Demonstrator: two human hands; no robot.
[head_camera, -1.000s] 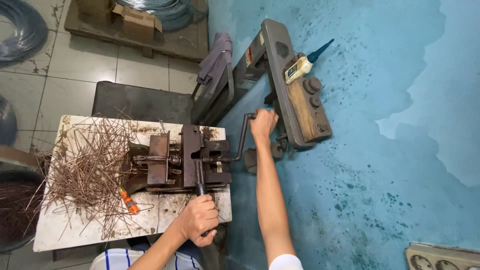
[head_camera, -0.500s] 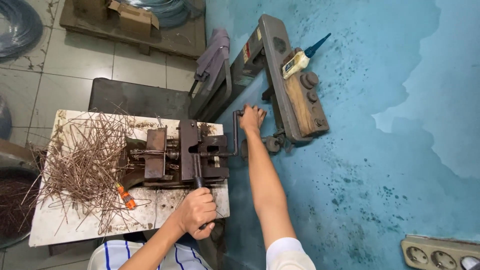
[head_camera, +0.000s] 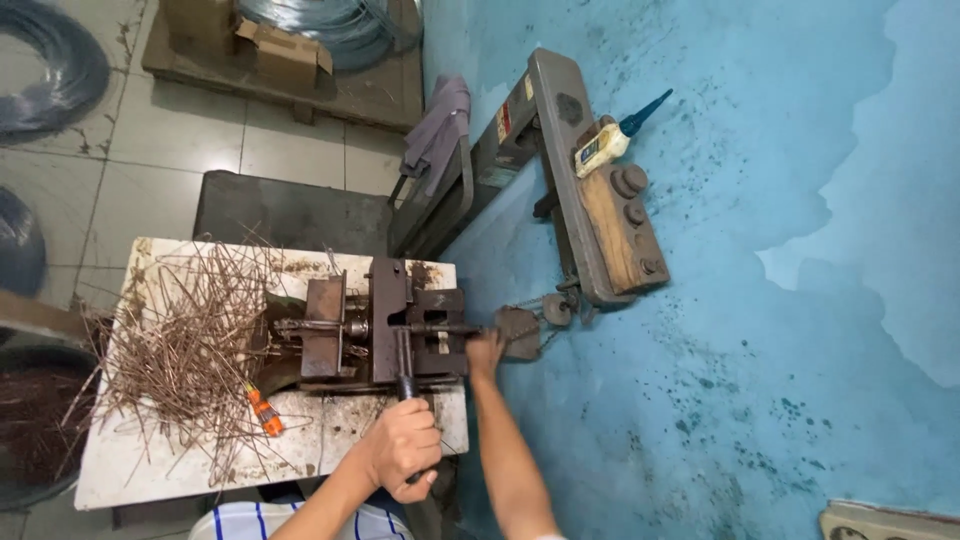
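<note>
A rusty bench machine (head_camera: 385, 320) stands on a small white table (head_camera: 150, 470). My left hand (head_camera: 402, 447) is closed around the black grip of its front lever (head_camera: 403, 368), near the table's front edge. My right hand (head_camera: 486, 352) grips the crank handle (head_camera: 455, 329) sticking out of the machine's right side, low beside the table edge. A pile of thin rusty wire pieces (head_camera: 190, 345) covers the table's left half, with an orange-handled tool (head_camera: 264, 410) lying at its near edge.
A long grey metal frame with a wooden block (head_camera: 610, 225) and a glue bottle (head_camera: 605, 140) leans by the blue wall (head_camera: 800, 300). Wire coils (head_camera: 50, 70), a cardboard box (head_camera: 285, 50) on a pallet and a dark bin (head_camera: 30, 430) surround the table.
My right hand has swung the crank from its raised position down to the machine's side. My left hand stays on the lever grip. The view has shifted slightly.
</note>
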